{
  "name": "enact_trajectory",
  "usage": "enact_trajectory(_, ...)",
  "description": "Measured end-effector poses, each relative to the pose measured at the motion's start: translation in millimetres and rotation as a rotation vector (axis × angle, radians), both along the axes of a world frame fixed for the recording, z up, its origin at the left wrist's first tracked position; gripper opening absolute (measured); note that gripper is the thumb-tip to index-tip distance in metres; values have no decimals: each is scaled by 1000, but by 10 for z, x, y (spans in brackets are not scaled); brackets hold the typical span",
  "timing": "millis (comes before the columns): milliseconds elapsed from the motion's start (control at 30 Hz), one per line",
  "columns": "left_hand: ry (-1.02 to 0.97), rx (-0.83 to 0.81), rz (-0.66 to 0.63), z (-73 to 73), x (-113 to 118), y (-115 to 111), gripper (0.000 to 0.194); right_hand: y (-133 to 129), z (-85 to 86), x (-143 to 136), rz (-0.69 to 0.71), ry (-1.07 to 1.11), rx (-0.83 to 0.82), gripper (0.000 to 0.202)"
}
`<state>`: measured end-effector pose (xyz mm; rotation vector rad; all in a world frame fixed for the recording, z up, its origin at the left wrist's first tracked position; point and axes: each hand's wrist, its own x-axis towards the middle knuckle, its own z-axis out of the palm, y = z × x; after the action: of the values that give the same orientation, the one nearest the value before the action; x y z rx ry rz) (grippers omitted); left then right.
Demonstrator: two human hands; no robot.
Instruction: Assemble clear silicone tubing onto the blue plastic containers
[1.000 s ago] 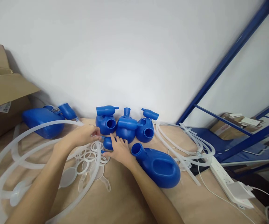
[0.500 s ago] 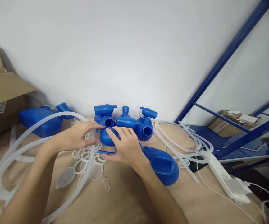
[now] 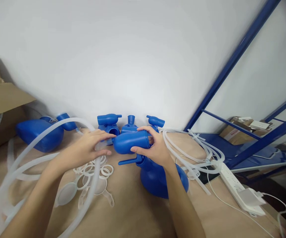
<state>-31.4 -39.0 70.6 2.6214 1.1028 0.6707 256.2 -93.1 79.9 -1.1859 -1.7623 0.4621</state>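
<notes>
My right hand [image 3: 154, 145] is closed around a blue hollow plastic spout [image 3: 129, 142], thumb in front and fingers on top. Its wide open end faces right and its narrow nozzle points left. Close to that nozzle, my left hand [image 3: 89, 147] pinches a translucent hose [image 3: 103, 144] between thumb and forefinger; whether hose and nozzle touch I cannot tell. Under my right forearm lies a blue plastic bottle [image 3: 153, 180], partly hidden, with a blue strip [image 3: 128, 161] sticking out leftward near its neck. White rings [image 3: 107, 170] and round lids [image 3: 67, 193] lie below my left hand.
Against the wall stand several blue bottles with spouts [image 3: 109, 119]. Another blue bottle [image 3: 40, 135] lies left, beside a cardboard box [image 3: 4, 99]. Coiled hoses [image 3: 167, 140] and a power strip [image 3: 232, 180] are on the right, near a blue metal rack [image 3: 227, 62].
My right hand has lifted and turned the blue spout, and its narrow end now faces my left hand. The bottle beneath shows more. My left hand stays near the hose, slightly lower.
</notes>
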Motion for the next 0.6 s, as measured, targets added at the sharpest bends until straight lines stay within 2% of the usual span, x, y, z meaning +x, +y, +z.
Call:
enact_trajectory(100,154,86,169,-85,-37,-43,57,35,14,56,-93,134,5,56)
enact_trajectory(200,268,199,356,-137,-35,-150,56,84,18,129,-107,227,-42,54)
enact_trajectory(333,388,307,498,-143,44,-283,64,127,9,186,-120,246,-52,54)
enact_trajectory(433,438,326,465,-123,108,-255,49,139,-5,203,-103,271,-55,55)
enact_trajectory(533,473,204,334,-91,139,-131,35,150,-12,227,-82,301,-36,55)
enact_trajectory(600,371,104,243,-63,150,-54,33,157,-12,246,-80,313,-14,56)
